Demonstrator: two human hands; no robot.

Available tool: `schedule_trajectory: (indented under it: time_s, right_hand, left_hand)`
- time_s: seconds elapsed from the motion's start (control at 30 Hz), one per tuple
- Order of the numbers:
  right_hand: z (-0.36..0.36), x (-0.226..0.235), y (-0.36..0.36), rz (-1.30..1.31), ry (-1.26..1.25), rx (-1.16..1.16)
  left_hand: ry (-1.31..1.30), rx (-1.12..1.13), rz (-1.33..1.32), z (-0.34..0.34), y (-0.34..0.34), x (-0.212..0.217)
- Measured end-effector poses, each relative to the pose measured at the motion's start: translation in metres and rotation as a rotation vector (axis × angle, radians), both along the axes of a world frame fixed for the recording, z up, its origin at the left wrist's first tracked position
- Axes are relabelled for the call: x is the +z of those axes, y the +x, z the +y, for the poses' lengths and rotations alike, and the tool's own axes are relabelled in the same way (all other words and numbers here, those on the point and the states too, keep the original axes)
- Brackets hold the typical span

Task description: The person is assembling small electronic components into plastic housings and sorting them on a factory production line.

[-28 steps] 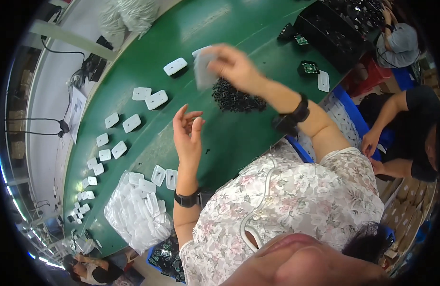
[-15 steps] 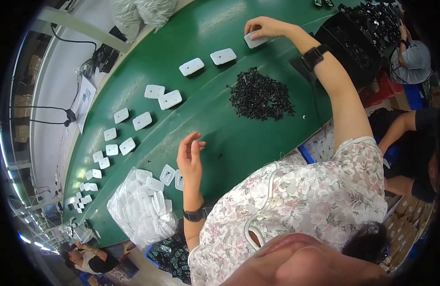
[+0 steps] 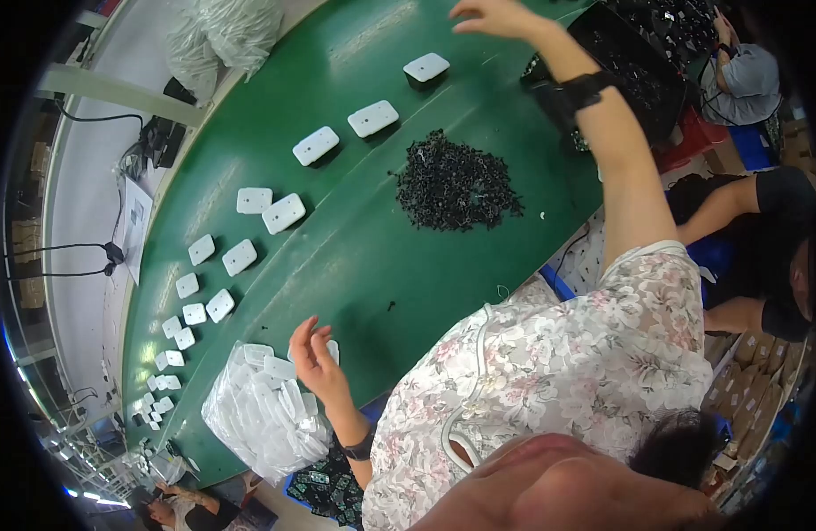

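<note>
My right hand (image 3: 489,18) is stretched out at the far edge of the view, its fingers apart and nothing in them. The closest thing to it is a white rounded plastic cover (image 3: 426,67) with small dark holes, standing apart on the green table (image 3: 355,257). Near the front of the table my left hand (image 3: 317,361) hovers with loosely spread fingers and holds nothing. It partly hides a loose white cover (image 3: 333,350) beside a clear plastic bag (image 3: 259,416) full of similar white covers. Small black parts lie in a heap (image 3: 456,184) between my hands.
More white covers (image 3: 284,213) run in loose rows toward the far left. A black bin (image 3: 629,75) stands at the right, with a co-worker (image 3: 744,84) behind it. A blue crate of circuit boards (image 3: 324,487) sits below the bag. Plastic bags (image 3: 235,40) lie at the back.
My right hand has let go of a white cover, leaving it on the table, and moved away from it. My left hand has moved down toward the loose covers by the bag. The view has shifted slightly.
</note>
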State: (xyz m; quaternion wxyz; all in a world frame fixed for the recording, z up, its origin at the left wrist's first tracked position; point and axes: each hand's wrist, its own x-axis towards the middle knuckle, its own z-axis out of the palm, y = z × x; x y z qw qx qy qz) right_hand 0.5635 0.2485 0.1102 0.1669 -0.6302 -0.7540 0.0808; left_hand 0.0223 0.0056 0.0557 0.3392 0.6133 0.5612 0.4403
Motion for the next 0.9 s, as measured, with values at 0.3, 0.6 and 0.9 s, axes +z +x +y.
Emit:
schedule_trajectory:
  time_s: [0.3, 0.6, 0.9]
  right_hand:
    - [-0.069, -0.032, -0.005, -0.726, -0.362, -0.08]
    - [-0.061, -0.076, 0.012, 0.182, 0.133, -0.059]
    - [-0.122, -0.037, -0.265, 0.437, -0.494, 0.53]
  left_hand:
    - [0.128, 0.27, 0.561, -0.037, -0.028, -0.01]
    - [0.159, 0.344, 0.672, -0.045, -0.017, -0.034]
    - [0.12, 0.337, 0.897, -0.04, -0.023, -0.039]
